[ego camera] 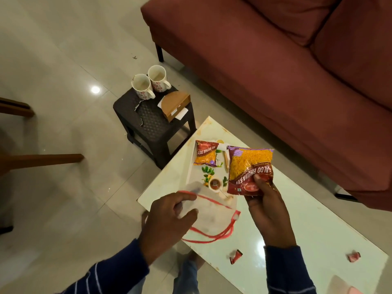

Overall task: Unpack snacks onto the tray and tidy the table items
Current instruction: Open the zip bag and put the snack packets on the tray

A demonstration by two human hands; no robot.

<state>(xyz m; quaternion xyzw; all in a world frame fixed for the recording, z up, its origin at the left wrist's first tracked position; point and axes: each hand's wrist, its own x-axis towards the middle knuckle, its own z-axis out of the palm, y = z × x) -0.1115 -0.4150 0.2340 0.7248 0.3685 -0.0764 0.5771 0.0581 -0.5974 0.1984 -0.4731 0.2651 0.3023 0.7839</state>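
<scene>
My right hand (268, 211) grips a red and yellow snack packet (248, 166) by its lower edge, holding it above the white printed tray (192, 166). A second, smaller snack packet (205, 153) lies flat at the tray's far end. My left hand (167, 221) pinches the rim of a clear plastic bag with red handles (212, 219), which rests over the tray's near end and the pale table (297, 219). The bag looks limp; I cannot tell whether anything is left inside it.
Two red crumpled wrappers (235, 256) (353, 256) lie on the table's near side. A dark stool (152, 117) beyond the table holds two white mugs (148, 83) and a wooden napkin holder (175, 105). A maroon sofa (275, 60) runs along the right.
</scene>
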